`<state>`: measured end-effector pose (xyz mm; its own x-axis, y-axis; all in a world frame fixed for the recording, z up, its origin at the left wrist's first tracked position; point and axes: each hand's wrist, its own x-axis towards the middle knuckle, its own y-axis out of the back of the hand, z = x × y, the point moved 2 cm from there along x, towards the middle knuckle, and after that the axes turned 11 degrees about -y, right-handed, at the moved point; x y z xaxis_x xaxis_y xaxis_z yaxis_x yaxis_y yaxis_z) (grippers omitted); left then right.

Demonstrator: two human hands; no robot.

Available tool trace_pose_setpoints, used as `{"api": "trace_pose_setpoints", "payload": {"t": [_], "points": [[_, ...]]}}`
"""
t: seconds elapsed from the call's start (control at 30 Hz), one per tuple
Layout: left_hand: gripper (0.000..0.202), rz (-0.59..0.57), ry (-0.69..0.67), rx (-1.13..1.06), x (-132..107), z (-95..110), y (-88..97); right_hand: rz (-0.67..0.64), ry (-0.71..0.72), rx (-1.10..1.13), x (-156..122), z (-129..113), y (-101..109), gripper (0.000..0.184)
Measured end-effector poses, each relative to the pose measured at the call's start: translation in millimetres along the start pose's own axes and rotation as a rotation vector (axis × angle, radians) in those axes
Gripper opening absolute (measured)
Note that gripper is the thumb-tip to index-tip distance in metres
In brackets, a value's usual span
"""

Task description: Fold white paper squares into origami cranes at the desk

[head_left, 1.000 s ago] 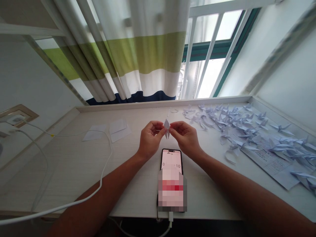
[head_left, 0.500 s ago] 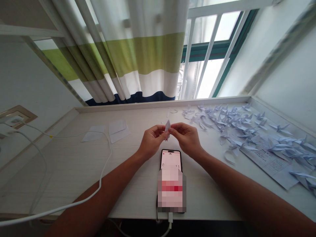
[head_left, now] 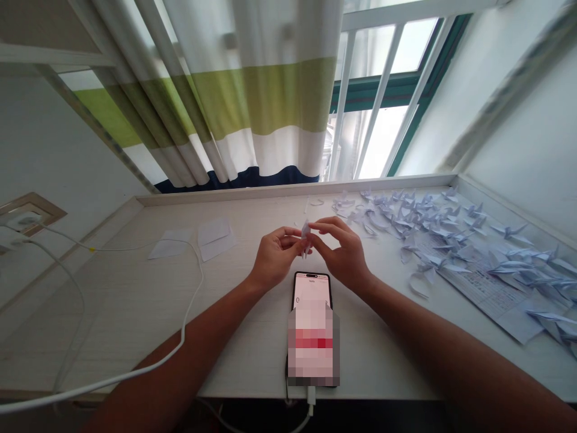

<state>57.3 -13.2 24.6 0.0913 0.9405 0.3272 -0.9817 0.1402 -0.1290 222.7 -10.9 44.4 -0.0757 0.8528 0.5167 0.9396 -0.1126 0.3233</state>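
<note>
My left hand (head_left: 274,257) and my right hand (head_left: 341,251) meet above the white table (head_left: 135,300), both pinching a small folded piece of white paper (head_left: 305,232) held upright between their fingertips. The fingers of each hand are closed on it. A phone (head_left: 312,328) lies flat on the table just below the hands, its screen lit.
Several folded paper cranes (head_left: 433,231) are scattered over the right side of the table, some on a printed sheet (head_left: 491,294). Two flat paper squares (head_left: 198,239) lie at the left. A white cable (head_left: 189,313) loops across the left. Curtain (head_left: 243,96) and window (head_left: 383,102) stand behind.
The hands have drawn slightly closer and lower, and the right fingers have shifted their pinch on the paper piece. Everything on the table stays where it was.
</note>
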Motion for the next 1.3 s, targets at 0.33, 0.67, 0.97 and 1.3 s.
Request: {"api": "trace_pose_setpoints", "payload": {"t": [0.33,0.67,0.97,1.3], "points": [[0.047,0.067,0.020,-0.065,1.4,6.7,-1.9,-0.118,0.010,0.051,3.8,12.4,1.2,0.008],[0.042,0.020,0.068,-0.166,4.6,8.4,3.0,-0.223,0.308,-0.160,10.6,14.5,12.9,0.023],[0.042,0.002,0.100,-0.191,4.1,9.2,3.6,-0.215,0.316,-0.214,11.1,10.0,14.9,0.026],[0.037,0.022,0.123,-0.198,3.6,10.0,3.6,-0.180,0.290,-0.145,8.3,11.3,10.7,0.018]]}}
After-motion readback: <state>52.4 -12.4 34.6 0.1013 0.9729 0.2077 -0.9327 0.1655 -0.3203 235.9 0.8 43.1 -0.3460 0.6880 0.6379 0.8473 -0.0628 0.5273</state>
